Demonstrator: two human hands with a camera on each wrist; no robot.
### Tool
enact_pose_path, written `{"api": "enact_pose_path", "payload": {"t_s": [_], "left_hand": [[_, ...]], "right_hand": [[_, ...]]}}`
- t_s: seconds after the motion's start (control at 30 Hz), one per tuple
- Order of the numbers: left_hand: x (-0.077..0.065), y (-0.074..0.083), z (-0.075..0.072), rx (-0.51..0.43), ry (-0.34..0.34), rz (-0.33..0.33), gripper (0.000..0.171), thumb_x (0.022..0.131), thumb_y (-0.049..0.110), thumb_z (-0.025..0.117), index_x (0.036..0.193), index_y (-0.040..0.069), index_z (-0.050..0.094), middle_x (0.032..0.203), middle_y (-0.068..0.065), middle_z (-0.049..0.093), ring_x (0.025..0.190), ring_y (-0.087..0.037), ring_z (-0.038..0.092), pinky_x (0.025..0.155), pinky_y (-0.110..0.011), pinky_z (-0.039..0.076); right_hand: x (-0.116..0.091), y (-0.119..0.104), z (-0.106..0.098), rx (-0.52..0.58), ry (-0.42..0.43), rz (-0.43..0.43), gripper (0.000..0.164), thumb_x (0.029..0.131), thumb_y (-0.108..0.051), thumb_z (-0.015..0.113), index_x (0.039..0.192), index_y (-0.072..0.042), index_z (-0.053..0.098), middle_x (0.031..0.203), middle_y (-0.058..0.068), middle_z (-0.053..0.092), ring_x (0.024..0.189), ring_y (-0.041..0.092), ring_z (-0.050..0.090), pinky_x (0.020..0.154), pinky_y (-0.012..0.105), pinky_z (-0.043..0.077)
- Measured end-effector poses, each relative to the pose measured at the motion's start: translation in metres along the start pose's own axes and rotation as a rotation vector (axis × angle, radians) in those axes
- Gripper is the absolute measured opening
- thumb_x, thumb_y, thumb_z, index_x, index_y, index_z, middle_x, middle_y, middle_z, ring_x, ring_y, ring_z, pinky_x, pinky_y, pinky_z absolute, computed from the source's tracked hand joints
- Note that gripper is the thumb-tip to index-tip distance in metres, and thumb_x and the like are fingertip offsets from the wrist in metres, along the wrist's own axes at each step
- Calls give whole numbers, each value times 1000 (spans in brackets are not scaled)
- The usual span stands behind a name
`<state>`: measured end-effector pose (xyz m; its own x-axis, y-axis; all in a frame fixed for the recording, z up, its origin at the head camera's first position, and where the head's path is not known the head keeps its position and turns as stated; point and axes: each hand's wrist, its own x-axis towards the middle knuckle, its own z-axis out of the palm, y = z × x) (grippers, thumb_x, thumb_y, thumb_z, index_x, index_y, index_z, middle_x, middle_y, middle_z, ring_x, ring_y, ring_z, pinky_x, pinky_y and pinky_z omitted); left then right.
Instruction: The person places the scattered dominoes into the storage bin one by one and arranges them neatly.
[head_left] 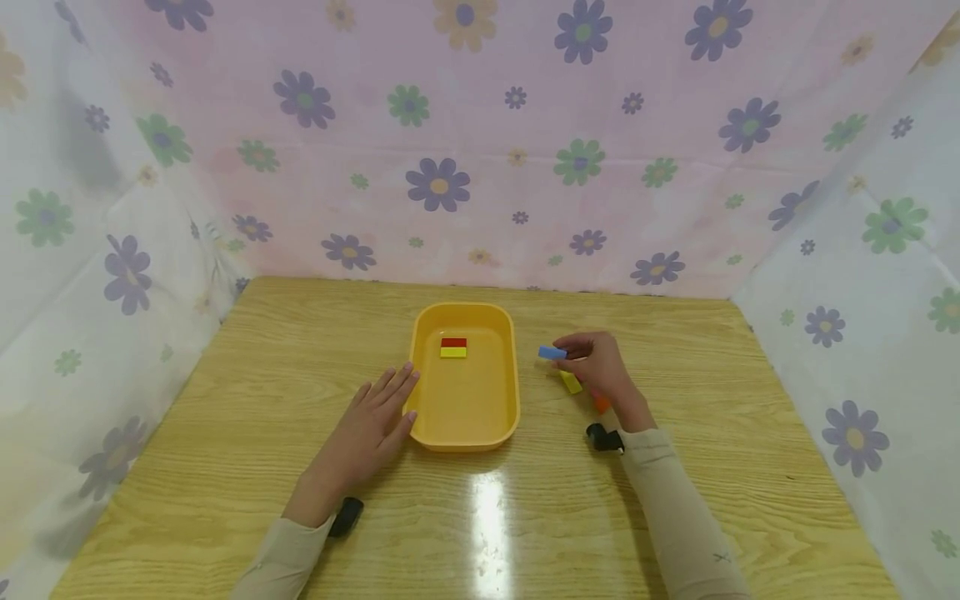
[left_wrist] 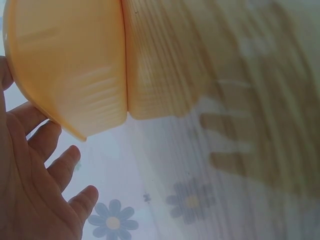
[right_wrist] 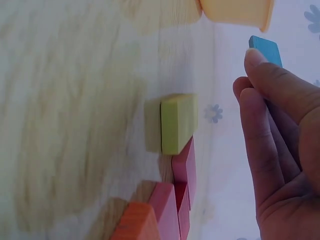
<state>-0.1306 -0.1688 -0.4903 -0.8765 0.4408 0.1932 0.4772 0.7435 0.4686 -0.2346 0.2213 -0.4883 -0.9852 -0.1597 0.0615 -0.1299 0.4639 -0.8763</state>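
Between thumb and fingers, my right hand (head_left: pixel 603 367) pinches a blue block (head_left: pixel 552 352) above the table, to the right of a yellow-orange plastic tray (head_left: pixel 465 445). My left hand (head_left: pixel 363 437) rests against the tray's left rim, its fingers extended; the left wrist view shows fingertips at the rim (left_wrist: pixel 30 105). Inside the tray, a red block (head_left: pixel 453 342) and a yellow block (head_left: pixel 453 352) lie side by side, touching. Below my right hand, another yellow block (right_wrist: pixel 177 125) lies near pink blocks (right_wrist: pixel 164 207), a red block (right_wrist: pixel 182 210) and an orange block (right_wrist: pixel 136 224).
The wooden table (head_left: pixel 262 375) is bounded by a flowered cloth (head_left: pixel 487 242) at the back and on both sides. Black devices sit at the right wrist (head_left: pixel 603 437) and the left wrist (head_left: pixel 346 517). Light glares on the table in front of the tray.
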Motion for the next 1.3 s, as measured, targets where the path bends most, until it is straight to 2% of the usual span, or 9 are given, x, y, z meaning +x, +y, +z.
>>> {"api": "enact_pose_path", "payload": {"t_s": [0.2, 0.3, 0.57, 0.63, 0.73, 0.83, 0.97, 1.07, 1.3], "left_hand": [[0, -1, 1, -1, 1, 0, 59, 109, 33, 47, 161, 11, 29, 168, -7, 24, 155, -37, 22, 121, -66, 17], [0, -1, 1, -2, 2, 0, 59, 109, 33, 47, 161, 11, 29, 168, -7, 24, 155, -37, 22, 121, -66, 17], [0, 0, 0, -6, 2, 1, 60, 109, 33, 47, 161, 11, 29, 168, -8, 24, 154, -37, 22, 121, -67, 17], [0, 0, 0, -8, 1, 1, 60, 109, 32, 47, 161, 10, 29, 168, -8, 24, 154, -37, 23, 121, -67, 17], [0, 1, -1, -8, 0, 0, 60, 108, 31, 48, 161, 10, 30, 168, -8, 24, 154, -37, 23, 120, -67, 17], [0, 1, -1, -7, -3, -1, 60, 108, 31, 49, 161, 10, 30, 168, -8, 25, 154, -38, 23, 120, -67, 18], [0, 1, -1, -2, -3, -1, 60, 108, 31, 48, 161, 10, 30, 168, -8, 25, 154, -38, 23, 121, -67, 18], [0, 1, -1, 1, -3, -1, 60, 109, 32, 48, 161, 10, 30, 168, -8, 25, 154, -37, 23, 121, -66, 17], [0, 0, -1, 0, -2, 0, 60, 108, 32, 48, 161, 10, 30, 168, -8, 25, 154, -37, 23, 121, -66, 17]], "right_hand": [[-4, -2, 5, 19, -16, -49, 25, 84, 0, 81, 109, 3, 77, 104, 22, 75, 91, 31, 74, 75, 28, 62], [-7, -4, 9, 72, -18, -51, 24, 85, 1, 81, 109, 3, 77, 103, 23, 76, 88, 30, 75, 74, 29, 62], [-13, -4, 21, 242, -17, -73, 24, 93, -3, 72, 114, 9, 73, 105, 29, 73, 88, 46, 72, 73, 46, 63], [-14, -6, 24, 245, 3, -69, 24, 94, -5, 73, 114, 8, 74, 106, 28, 74, 87, 42, 74, 75, 43, 63], [-17, -7, 27, 254, 30, -65, 25, 93, -8, 74, 114, 6, 75, 108, 26, 74, 86, 26, 76, 77, 33, 63], [-20, -14, 29, 295, 46, -55, 25, 92, -8, 75, 112, 6, 75, 105, 24, 75, 85, 27, 75, 80, 36, 63], [-22, -16, 34, 374, 78, -61, 25, 91, -4, 76, 112, 10, 73, 97, 10, 77, 82, 30, 75, 77, 41, 63], [-21, -14, 38, 421, 110, -77, 27, 89, -2, 77, 112, 13, 71, 94, -1, 76, 80, 16, 75, 72, 33, 63], [-24, -23, 43, 454, 162, -89, 31, 87, 0, 78, 114, 13, 69, 92, 1, 77, 79, 9, 74, 67, 28, 63]]}}
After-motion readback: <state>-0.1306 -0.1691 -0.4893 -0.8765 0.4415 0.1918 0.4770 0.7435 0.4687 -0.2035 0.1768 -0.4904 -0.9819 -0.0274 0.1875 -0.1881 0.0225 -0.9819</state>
